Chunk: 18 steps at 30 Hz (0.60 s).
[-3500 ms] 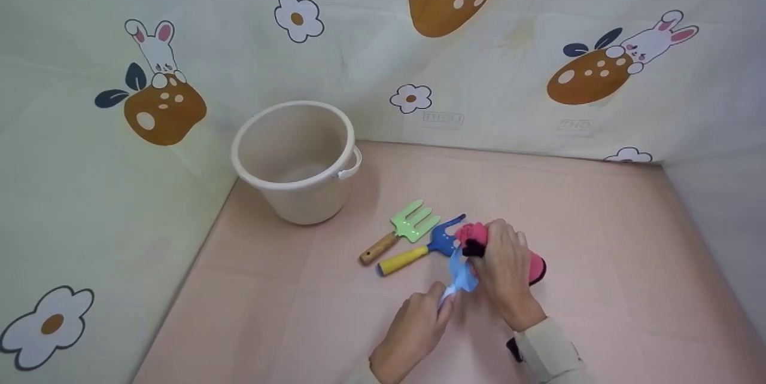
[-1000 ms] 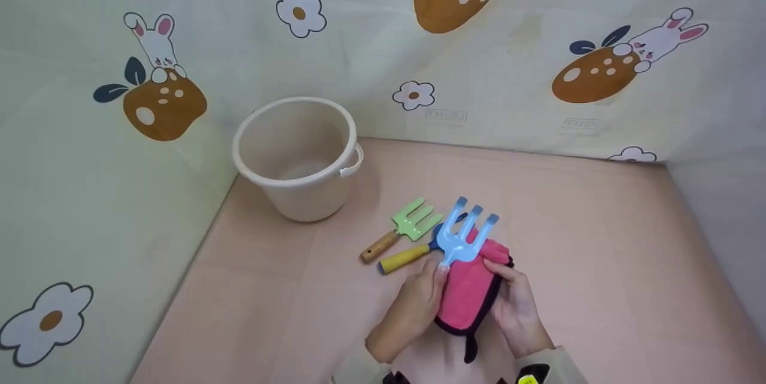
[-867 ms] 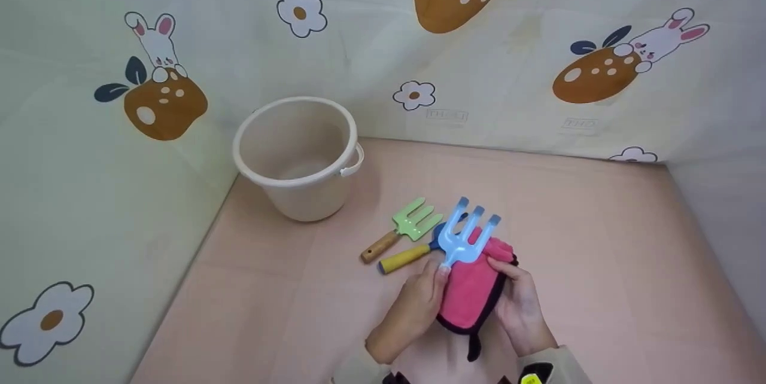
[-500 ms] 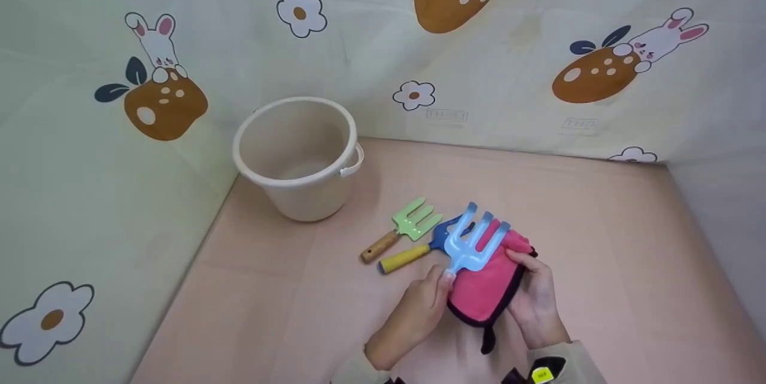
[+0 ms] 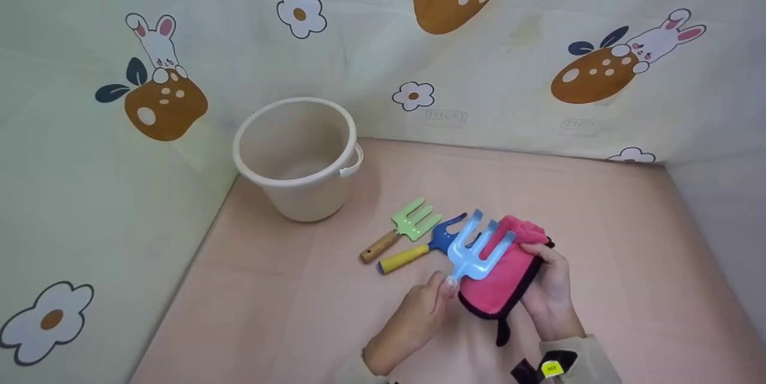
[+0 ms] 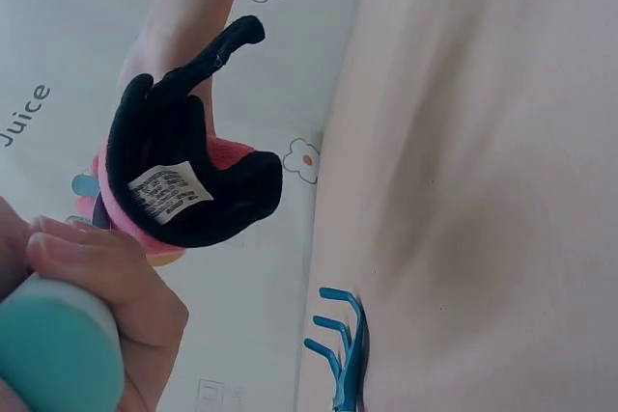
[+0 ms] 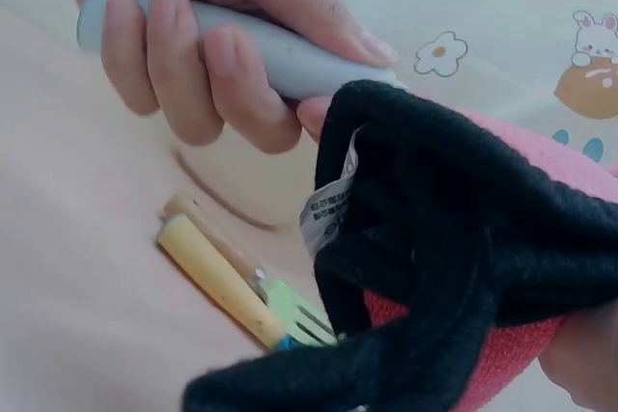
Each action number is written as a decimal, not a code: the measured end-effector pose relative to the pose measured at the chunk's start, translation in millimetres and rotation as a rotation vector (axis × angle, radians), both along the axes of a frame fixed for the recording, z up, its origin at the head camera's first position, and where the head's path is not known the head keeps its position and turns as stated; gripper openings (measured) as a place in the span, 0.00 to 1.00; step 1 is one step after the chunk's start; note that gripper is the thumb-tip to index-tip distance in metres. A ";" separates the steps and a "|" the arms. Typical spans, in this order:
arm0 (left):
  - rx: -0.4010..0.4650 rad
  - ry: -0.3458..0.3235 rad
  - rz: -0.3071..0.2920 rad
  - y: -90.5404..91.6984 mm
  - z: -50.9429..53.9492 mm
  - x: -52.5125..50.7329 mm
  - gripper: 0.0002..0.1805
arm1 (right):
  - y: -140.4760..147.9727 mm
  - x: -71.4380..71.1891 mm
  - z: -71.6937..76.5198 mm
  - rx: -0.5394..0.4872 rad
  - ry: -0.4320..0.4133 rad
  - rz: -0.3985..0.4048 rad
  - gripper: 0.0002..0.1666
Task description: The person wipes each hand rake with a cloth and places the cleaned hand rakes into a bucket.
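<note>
My left hand grips the pale handle of a light blue three-pronged hand rake, its tines pointing up and away. Behind and to the right of the tines, my right hand holds a pink cloth by its edge, thumb on top. Black trim and a dangling black loop edge this cloth. In the right wrist view its black folds stand open like a pouch, with a white label inside. Whether the cloth touches the tines I cannot tell.
Left of the hands lie a blue hand rake with a yellow handle, partly hidden by the held rake, and a green hand fork with a wooden handle. A cream bucket stands behind, near the patterned back wall.
Earlier the right hand had the cloth bunched over the tines; now the tines show in front of it. Over the last second both hands, rake and cloth shifted right.
</note>
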<state>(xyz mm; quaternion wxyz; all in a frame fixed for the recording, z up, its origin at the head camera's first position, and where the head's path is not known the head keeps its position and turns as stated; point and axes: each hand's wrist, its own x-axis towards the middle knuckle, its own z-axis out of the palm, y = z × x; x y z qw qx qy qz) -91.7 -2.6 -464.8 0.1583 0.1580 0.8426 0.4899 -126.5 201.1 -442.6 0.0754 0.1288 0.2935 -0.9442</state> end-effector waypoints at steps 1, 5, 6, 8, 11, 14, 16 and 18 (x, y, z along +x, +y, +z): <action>0.001 -0.003 -0.001 -0.2 -0.7 0.0 0.19 | 0.6 0.0 0.8 0.015 0.008 -0.001 0.15; 0.001 -0.049 -0.005 -1.2 -2.4 -0.5 0.21 | 2.8 -0.4 3.8 0.111 0.039 -0.012 0.16; 0.001 -0.059 -0.005 -1.3 -2.8 -0.6 0.21 | 3.2 -0.7 4.4 0.137 0.051 -0.013 0.15; 0.000 -0.068 -0.009 -1.6 -3.3 -0.8 0.21 | 4.1 -1.5 5.4 0.178 0.086 -0.018 0.15; -0.009 -0.051 -0.015 -1.5 -4.3 -1.1 0.20 | 5.8 -3.6 5.9 0.192 0.157 -0.033 0.16; -0.012 -0.055 -0.018 -1.7 -3.7 -1.0 0.21 | 8.2 -5.2 6.6 0.194 0.224 -0.043 0.19; -0.007 -0.059 -0.017 -1.9 -3.3 -1.0 0.21 | 10.1 -5.8 8.2 0.194 0.249 -0.048 0.21; 0.004 -0.065 -0.016 -2.4 -3.6 -1.4 0.21 | 11.9 -5.9 11.1 0.212 0.261 -0.058 0.21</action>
